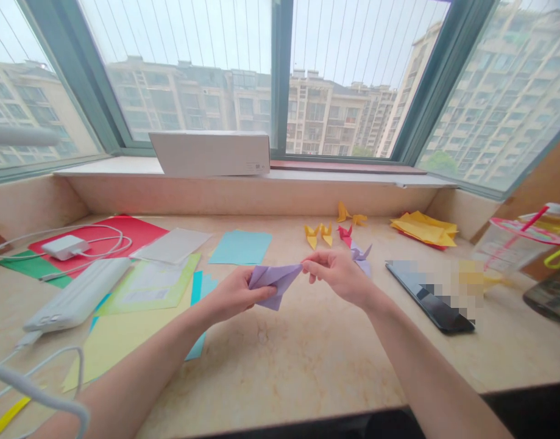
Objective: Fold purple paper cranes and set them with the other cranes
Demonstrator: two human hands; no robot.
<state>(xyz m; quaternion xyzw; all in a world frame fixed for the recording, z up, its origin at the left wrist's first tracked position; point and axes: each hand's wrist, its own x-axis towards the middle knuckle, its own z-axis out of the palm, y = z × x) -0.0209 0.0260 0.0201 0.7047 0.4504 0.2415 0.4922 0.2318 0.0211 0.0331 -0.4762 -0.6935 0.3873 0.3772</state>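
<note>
A folded piece of purple origami paper [280, 280] is held above the counter, between both hands. My left hand [236, 294] grips its left side, thumb on top and fingers behind. With thumb and index finger, my right hand [332, 271] pinches the pointed right tip of the same paper. Just beyond the right hand stand folded paper cranes: a purple one [362, 256] partly hidden by that hand, a red one [345, 235], and several yellow ones [326, 234].
Blue square sheets [241, 247] lie left of centre, with a yellow-green packet [158, 286] and a white power bank [78, 296] further left. To the right are a black phone [430, 299], yellow paper [423, 228] and a lidded plastic cup [503, 244]. A white box [211, 153] stands on the sill.
</note>
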